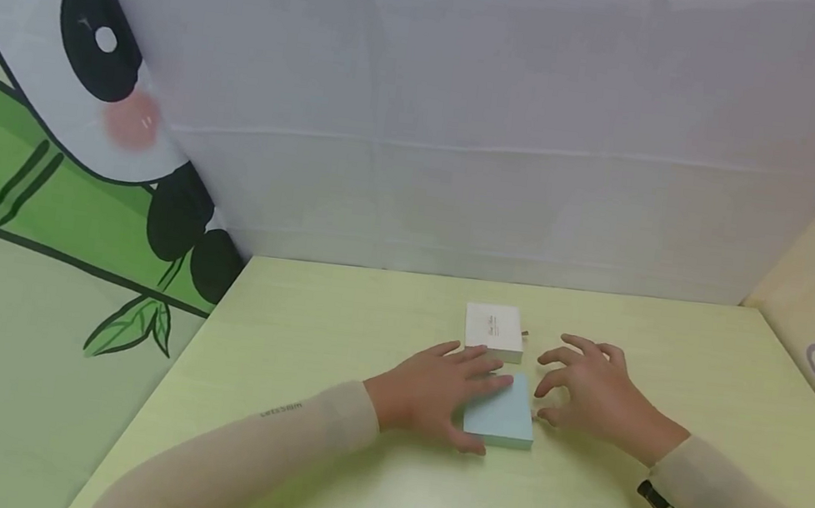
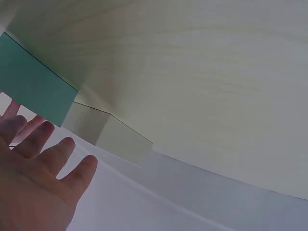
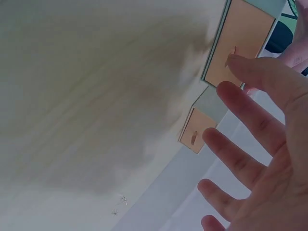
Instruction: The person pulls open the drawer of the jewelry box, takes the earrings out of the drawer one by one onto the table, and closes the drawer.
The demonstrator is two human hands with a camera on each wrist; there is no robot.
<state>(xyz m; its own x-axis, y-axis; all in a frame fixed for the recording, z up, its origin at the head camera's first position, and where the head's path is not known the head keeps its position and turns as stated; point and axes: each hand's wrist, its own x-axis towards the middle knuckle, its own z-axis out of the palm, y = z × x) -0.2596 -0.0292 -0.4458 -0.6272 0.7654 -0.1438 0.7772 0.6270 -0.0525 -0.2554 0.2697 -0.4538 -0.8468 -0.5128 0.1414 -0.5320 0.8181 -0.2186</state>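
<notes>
A light blue box [image 1: 502,420] lies flat on the table. My left hand [image 1: 431,392] reaches over its left side with spread fingers, some of them across its top. In the right wrist view, the box's tan end panel [image 3: 248,36] carries a small ribbon pull tab [image 3: 230,57]. My right hand [image 1: 593,395] is at that end, its thumb tip at the tab and its other fingers spread apart, loosely bent. Whether the thumb touches the tab I cannot tell. Just behind lies a smaller white box [image 1: 492,324] with printed lettering, near the left fingertips.
The pale wood-grain table [image 1: 311,302] ends at a white cloth backdrop [image 1: 422,122]. Printed cartoon panels stand at the left and right sides. The white box also has a tan end [image 3: 201,126] with a pull tab.
</notes>
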